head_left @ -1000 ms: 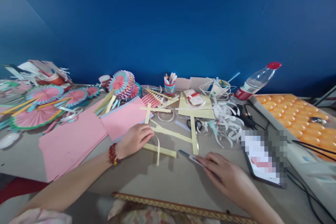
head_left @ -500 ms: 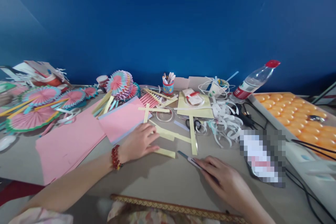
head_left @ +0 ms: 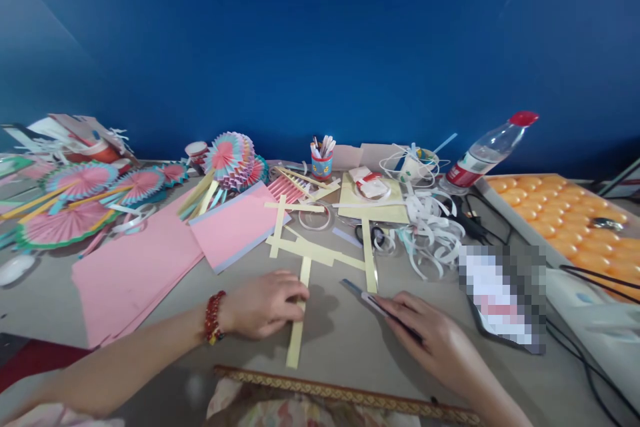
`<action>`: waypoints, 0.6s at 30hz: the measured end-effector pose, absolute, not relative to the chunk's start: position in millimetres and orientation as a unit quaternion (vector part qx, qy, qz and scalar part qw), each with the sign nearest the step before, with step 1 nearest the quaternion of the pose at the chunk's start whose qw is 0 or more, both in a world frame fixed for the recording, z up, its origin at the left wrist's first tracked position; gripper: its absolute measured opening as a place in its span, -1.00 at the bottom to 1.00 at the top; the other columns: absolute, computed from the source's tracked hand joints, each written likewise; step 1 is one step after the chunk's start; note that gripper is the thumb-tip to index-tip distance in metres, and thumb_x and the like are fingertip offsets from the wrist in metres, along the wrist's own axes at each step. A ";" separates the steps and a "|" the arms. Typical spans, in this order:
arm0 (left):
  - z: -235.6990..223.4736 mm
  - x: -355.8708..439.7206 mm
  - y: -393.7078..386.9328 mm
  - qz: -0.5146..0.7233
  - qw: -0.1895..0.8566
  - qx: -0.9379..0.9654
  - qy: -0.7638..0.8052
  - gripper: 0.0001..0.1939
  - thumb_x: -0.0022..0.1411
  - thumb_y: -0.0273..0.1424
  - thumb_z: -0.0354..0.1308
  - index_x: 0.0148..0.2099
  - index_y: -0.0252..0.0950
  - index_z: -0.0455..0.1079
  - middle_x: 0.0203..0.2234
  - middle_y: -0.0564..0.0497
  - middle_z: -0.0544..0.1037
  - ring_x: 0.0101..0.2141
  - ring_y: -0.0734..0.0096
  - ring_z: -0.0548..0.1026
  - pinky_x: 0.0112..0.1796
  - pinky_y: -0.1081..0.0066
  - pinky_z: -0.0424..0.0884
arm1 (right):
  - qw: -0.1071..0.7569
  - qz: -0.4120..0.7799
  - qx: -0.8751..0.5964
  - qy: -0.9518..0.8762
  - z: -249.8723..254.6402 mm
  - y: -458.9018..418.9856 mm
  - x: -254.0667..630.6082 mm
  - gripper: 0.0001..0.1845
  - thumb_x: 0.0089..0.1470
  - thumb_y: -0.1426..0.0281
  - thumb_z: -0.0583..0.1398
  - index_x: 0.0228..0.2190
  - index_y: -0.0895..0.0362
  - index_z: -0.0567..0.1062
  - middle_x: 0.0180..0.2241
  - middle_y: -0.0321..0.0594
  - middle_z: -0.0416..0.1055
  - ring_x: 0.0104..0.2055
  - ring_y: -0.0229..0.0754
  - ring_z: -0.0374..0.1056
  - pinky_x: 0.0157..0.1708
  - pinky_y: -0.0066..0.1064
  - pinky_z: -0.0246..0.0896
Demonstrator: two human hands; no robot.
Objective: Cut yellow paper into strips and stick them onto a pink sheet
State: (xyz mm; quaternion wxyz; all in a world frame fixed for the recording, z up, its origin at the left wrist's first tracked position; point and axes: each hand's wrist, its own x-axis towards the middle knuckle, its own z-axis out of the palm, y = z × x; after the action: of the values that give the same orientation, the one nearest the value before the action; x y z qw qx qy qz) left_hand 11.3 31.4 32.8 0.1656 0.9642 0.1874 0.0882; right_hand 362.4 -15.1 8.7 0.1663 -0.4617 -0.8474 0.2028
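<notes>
My left hand [head_left: 265,304], with a red beaded bracelet [head_left: 214,317] at the wrist, has its curled fingers closed on a pale yellow paper strip [head_left: 295,347]. The strip stands nearly lengthwise to me, its near end pointing at the table's front edge. In my right hand [head_left: 423,332] is a utility knife [head_left: 376,305], its blade out and pointing up and left, apart from the strip. Other yellow strips [head_left: 310,252] lie crossed just beyond, and one [head_left: 369,253] lies across the scissors [head_left: 377,235].
Pink paper sheets [head_left: 137,267] and folded paper fans [head_left: 75,220] cover the left side. Behind stand a pen cup [head_left: 321,165] and a tilted bottle [head_left: 483,153]. Curled white strips [head_left: 433,233], a blurred-out phone-like object [head_left: 503,300] and an orange bumpy cushion [head_left: 565,213] are at the right.
My left hand has moved nearer to me, and the yellow strip has turned from lying crosswise to pointing toward me. The right hand with the knife has barely moved.
</notes>
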 end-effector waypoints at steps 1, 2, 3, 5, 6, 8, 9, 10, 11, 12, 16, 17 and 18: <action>32.8 10.2 31.9 0.114 0.176 0.948 0.240 -0.84 0.36 -0.46 -0.03 -0.12 -0.21 0.36 -0.13 -0.07 0.45 -0.17 0.26 0.42 -0.07 0.28 0.29 | 0.167 0.202 -0.461 -0.848 9.4 -15.1 361.8 -0.59 0.32 0.38 0.00 0.12 0.05 0.43 -0.20 -0.10 0.45 -0.24 -0.18 0.45 -0.27 -0.43 0.36; 32.1 10.0 32.0 0.139 0.177 0.926 0.303 -0.85 0.37 -0.41 -0.03 -0.10 -0.23 0.34 -0.13 -0.09 0.45 -0.17 0.25 0.42 -0.08 0.27 0.30 | 0.167 0.203 -0.460 -0.848 10.2 -15.1 360.9 -0.59 0.32 0.37 0.00 0.12 0.04 0.43 -0.21 -0.11 0.45 -0.24 -0.18 0.45 -0.27 -0.43 0.36; 30.5 10.9 32.0 0.156 0.169 0.903 0.362 -0.82 0.39 -0.32 -0.02 -0.05 -0.25 0.32 -0.13 -0.10 0.45 -0.16 0.22 0.43 -0.09 0.26 0.32 | 0.167 0.205 -0.460 -0.848 11.0 -15.0 359.8 -0.59 0.33 0.37 0.00 0.12 0.04 0.43 -0.21 -0.11 0.45 -0.24 -0.18 0.45 -0.28 -0.44 0.36; 25.2 15.4 31.1 0.166 0.144 0.875 0.431 -0.59 0.35 -0.09 0.06 0.05 -0.29 0.26 -0.10 -0.15 0.45 -0.12 0.12 0.43 -0.09 0.19 0.34 | 0.168 0.207 -0.459 -0.847 12.2 -14.2 357.1 -0.59 0.33 0.36 -0.01 0.12 0.03 0.43 -0.22 -0.11 0.45 -0.26 -0.18 0.45 -0.29 -0.44 0.36; 22.0 18.5 30.6 0.162 0.132 0.874 0.439 -0.46 0.30 0.00 0.11 0.10 -0.30 0.22 -0.08 -0.18 0.45 -0.10 0.06 0.43 -0.08 0.14 0.34 | 0.170 0.207 -0.460 -0.847 12.5 -13.6 355.8 -0.59 0.34 0.36 -0.01 0.12 0.03 0.43 -0.22 -0.11 0.45 -0.26 -0.18 0.45 -0.29 -0.43 0.36; 16.7 24.8 29.6 0.150 0.122 0.884 0.426 -0.38 0.26 0.02 0.15 0.16 -0.32 0.18 -0.04 -0.21 0.45 -0.06 0.00 0.42 -0.05 0.07 0.33 | 0.175 0.204 -0.458 -0.847 12.9 -12.1 353.4 -0.60 0.33 0.36 -0.01 0.11 0.03 0.44 -0.22 -0.11 0.46 -0.26 -0.18 0.45 -0.29 -0.43 0.37; 15.4 27.2 29.2 0.144 0.125 0.890 0.415 -0.41 0.29 -0.04 0.14 0.19 -0.31 0.16 -0.02 -0.21 0.45 -0.04 0.01 0.42 -0.03 0.07 0.32 | 0.178 0.202 -0.457 -0.848 12.9 -11.3 352.5 -0.60 0.33 0.37 -0.01 0.11 0.03 0.44 -0.22 -0.11 0.46 -0.26 -0.18 0.45 -0.28 -0.42 0.37; 15.1 28.8 28.9 0.139 0.133 0.895 0.403 -0.45 0.33 -0.14 0.13 0.22 -0.30 0.13 0.00 -0.21 0.44 -0.03 0.03 0.41 -0.01 0.08 0.32 | 0.180 0.200 -0.456 -0.848 12.8 -10.7 352.0 -0.60 0.32 0.37 -0.01 0.10 0.02 0.45 -0.22 -0.11 0.46 -0.25 -0.18 0.46 -0.28 -0.42 0.37; 15.9 29.4 28.7 0.133 0.143 0.898 0.394 -0.49 0.35 -0.25 0.11 0.25 -0.29 0.10 0.02 -0.19 0.43 -0.01 0.07 0.40 0.01 0.11 0.32 | 0.182 0.199 -0.455 -0.849 12.7 -10.4 351.7 -0.60 0.32 0.38 0.00 0.10 0.02 0.45 -0.21 -0.12 0.46 -0.24 -0.18 0.46 -0.27 -0.43 0.37; 17.6 29.0 28.6 0.128 0.152 0.901 0.386 -0.50 0.35 -0.35 0.08 0.27 -0.28 0.08 0.03 -0.17 0.43 0.01 0.12 0.40 0.03 0.14 0.31 | 0.184 0.197 -0.455 -0.848 12.4 -10.3 351.6 -0.60 0.32 0.38 0.00 0.10 0.02 0.45 -0.21 -0.12 0.46 -0.24 -0.18 0.46 -0.27 -0.43 0.37; 24.9 22.3 29.0 0.096 0.152 0.919 0.351 -0.48 0.31 -0.56 0.00 0.29 -0.26 0.11 0.03 -0.13 0.42 0.02 0.18 0.37 0.11 0.17 0.27 | 0.186 0.192 -0.461 -0.846 10.2 -12.2 351.3 -0.60 0.32 0.39 0.00 0.10 0.03 0.44 -0.20 -0.12 0.45 -0.24 -0.18 0.45 -0.27 -0.43 0.36; 25.3 20.6 29.1 0.090 0.147 0.923 0.345 -0.50 0.32 -0.56 -0.02 0.28 -0.25 0.13 0.02 -0.13 0.42 0.02 0.17 0.37 0.11 0.17 0.27 | 0.186 0.190 -0.463 -0.845 9.3 -12.9 350.6 -0.60 0.32 0.39 0.00 0.10 0.03 0.44 -0.20 -0.11 0.45 -0.23 -0.18 0.45 -0.27 -0.43 0.36; 24.9 19.3 29.1 0.088 0.144 0.925 0.341 -0.52 0.33 -0.57 -0.04 0.27 -0.25 0.16 0.01 -0.12 0.42 0.01 0.17 0.37 0.09 0.17 0.28 | 0.187 0.186 -0.466 -0.845 8.2 -13.6 349.6 -0.60 0.32 0.39 0.00 0.10 0.03 0.44 -0.19 -0.11 0.44 -0.23 -0.17 0.45 -0.26 -0.42 0.36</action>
State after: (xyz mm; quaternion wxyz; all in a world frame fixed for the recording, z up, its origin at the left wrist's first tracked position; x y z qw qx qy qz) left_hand 19.3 29.1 24.9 0.1437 0.9247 0.3413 0.0879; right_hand 349.6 -13.6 8.2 0.1868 -0.4656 -0.8448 0.1862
